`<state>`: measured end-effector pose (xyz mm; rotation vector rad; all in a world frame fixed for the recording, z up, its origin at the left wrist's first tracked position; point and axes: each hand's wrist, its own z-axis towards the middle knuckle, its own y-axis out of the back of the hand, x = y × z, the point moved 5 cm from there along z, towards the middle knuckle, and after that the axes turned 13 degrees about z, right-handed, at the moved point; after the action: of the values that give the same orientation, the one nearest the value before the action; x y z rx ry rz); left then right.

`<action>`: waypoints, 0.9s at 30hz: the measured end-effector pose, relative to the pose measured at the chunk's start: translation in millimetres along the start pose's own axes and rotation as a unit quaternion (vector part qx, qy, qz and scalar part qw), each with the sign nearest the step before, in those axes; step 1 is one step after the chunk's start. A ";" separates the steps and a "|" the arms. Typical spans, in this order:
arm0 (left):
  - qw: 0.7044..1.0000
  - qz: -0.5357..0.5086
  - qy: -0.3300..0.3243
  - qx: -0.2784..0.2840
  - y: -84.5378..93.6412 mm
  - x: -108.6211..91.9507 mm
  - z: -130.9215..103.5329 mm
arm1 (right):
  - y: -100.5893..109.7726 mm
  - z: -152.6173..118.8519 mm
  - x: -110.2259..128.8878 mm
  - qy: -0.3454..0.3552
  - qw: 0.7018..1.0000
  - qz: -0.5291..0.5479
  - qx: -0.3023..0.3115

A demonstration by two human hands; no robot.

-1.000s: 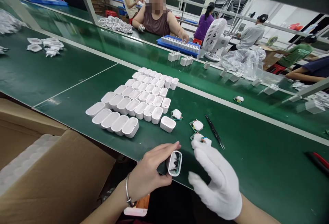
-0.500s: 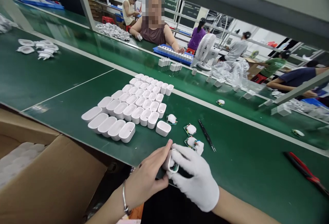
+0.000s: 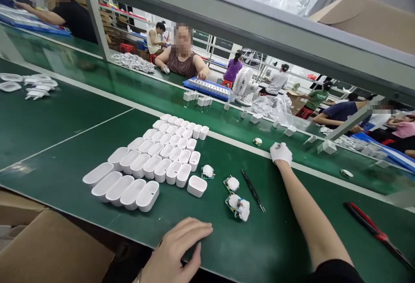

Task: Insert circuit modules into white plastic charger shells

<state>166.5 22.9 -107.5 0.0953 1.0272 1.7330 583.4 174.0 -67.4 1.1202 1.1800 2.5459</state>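
My bare left hand (image 3: 177, 248) lies flat at the near edge of the green table (image 3: 292, 239), holding nothing. My gloved right hand (image 3: 280, 152) is stretched far out to the white stripe beside the conveyor belt, fingers curled; what is inside them is hidden. Between the hands lie three small circuit boards with white parts (image 3: 239, 207), black tweezers (image 3: 253, 191) and a single white housing (image 3: 196, 186). Rows of several open white housings (image 3: 155, 162) stand to the left.
A cardboard box (image 3: 48, 252) sits at the lower left below the table edge. A red-handled tool (image 3: 372, 230) lies at the right. A small board (image 3: 257, 141) rides the belt. Across it, a person works at a blue tray (image 3: 207, 88) near a white fan (image 3: 244, 86).
My right hand met the left at the white housing it held, then reached far forward to the belt's edge. The left hand is now empty and flat. The view has tilted upward.
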 end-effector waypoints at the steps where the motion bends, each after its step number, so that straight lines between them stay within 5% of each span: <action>1: 1.000 0.003 0.017 -0.019 1.2 0.5 0.8 | -8.3 -2.6 2.1 0.018 1.000 -0.002 0.001; 6: 0.957 0.151 0.239 -0.066 -7.3 9.0 4.6 | -56.8 -2.1 27.7 0.071 0.993 0.022 0.096; 11: 0.906 0.324 0.270 -0.046 -12.9 12.3 30.4 | -78.0 0.0 49.7 0.015 0.981 0.084 0.173; 14: 0.923 0.282 0.262 -0.021 -8.3 16.3 39.0 | -55.6 -30.1 71.6 0.022 0.968 0.166 0.187; 17: 0.954 0.168 0.249 0.012 -7.6 13.6 33.9 | -10.0 -96.1 95.2 0.062 0.932 0.265 0.240; 20: 0.960 0.076 0.270 0.009 -11.3 8.4 22.0 | 36.4 -178.3 113.6 0.104 0.823 0.417 0.371; 22: 0.951 0.068 0.302 -0.013 -13.9 7.3 15.1 | 58.2 -219.4 118.0 0.163 0.778 0.455 0.401; 25: 0.940 0.095 0.326 -0.024 -18.3 9.2 11.3 | 61.5 -249.8 111.2 0.247 0.769 0.459 0.370; 27: 0.943 0.120 0.311 -0.013 -20.2 11.3 12.8 | 46.7 -253.5 99.2 0.208 0.795 0.458 0.340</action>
<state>183.2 40.7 -117.6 -0.3853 1.4939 2.0553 351.1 25.5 -84.6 1.6273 2.2467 3.2751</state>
